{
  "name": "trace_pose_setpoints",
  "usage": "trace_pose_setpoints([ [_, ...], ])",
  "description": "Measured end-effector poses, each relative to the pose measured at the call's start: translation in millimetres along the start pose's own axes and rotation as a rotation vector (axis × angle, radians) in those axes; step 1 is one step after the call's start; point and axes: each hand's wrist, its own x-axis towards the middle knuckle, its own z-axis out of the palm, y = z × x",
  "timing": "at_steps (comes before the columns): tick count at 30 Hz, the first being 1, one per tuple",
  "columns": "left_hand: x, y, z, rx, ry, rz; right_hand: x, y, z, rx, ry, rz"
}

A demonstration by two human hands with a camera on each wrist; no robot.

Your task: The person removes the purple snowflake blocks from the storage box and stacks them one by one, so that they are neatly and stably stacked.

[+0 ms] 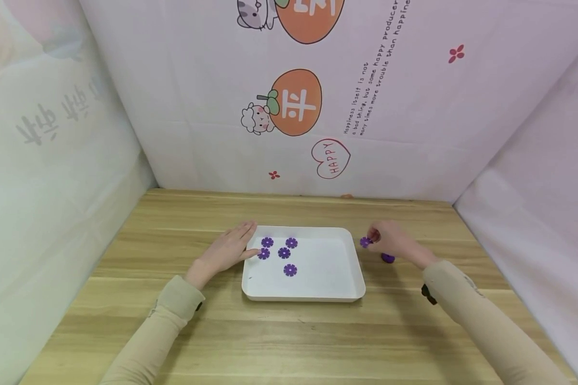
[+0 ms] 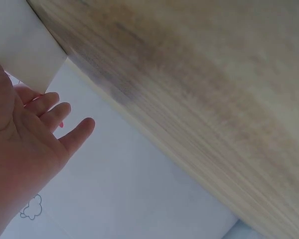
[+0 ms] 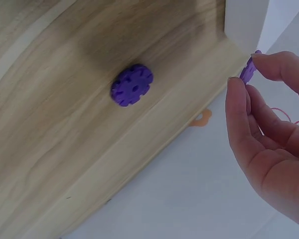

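Note:
A white rectangular tray (image 1: 325,272) lies on the table, with several purple notched snowflake discs (image 1: 290,270) spread over its left half. My left hand (image 1: 228,248) rests at the tray's left rim, fingers extended, the thumb reaching over the rim beside one disc. Off the right rim, my right hand (image 1: 392,238) pinches a purple snowflake disc (image 3: 248,71) between thumb and index finger, held above the table. Under that hand sits a short stack of purple discs (image 3: 132,84) on the wood; how many it holds cannot be told.
The wood-grain table (image 1: 289,337) extends around the tray. White printed sheets stand as a back wall (image 1: 197,107) and as side walls at left (image 1: 53,187) and right (image 1: 549,187).

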Motion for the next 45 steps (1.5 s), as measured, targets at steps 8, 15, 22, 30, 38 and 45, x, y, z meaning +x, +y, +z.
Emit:
trace_pose_setpoints([
  [8, -0.9, 1.2, -1.8, -0.002, 0.005, 0.004, -8.0, 12, -2, 0.003, -0.006, 0.027],
  [15, 0.1, -0.7, 1.0, 0.003, 0.019, 0.007, -13.8, 24, -2, -0.014, -0.015, 0.043],
  [22, 0.0, -0.8, 0.7, 0.012, 0.021, 0.013, -20.3, 33, 0, -0.001, -0.034, 0.09],
  [30, -0.7, -0.4, -0.5, 0.011, 0.022, 0.013, -26.4, 43, 2, 0.004, -0.042, 0.12],
  [38, -1.2, 0.2, -1.5, 0.001, 0.017, 0.015, -28.2, 51, 5, -0.028, -0.041, 0.125],
  [45, -1.6, 0.3, -1.4, 0.006, 0.014, 0.011, -29.8, 55, 9, -0.028, -0.05, 0.144],
])
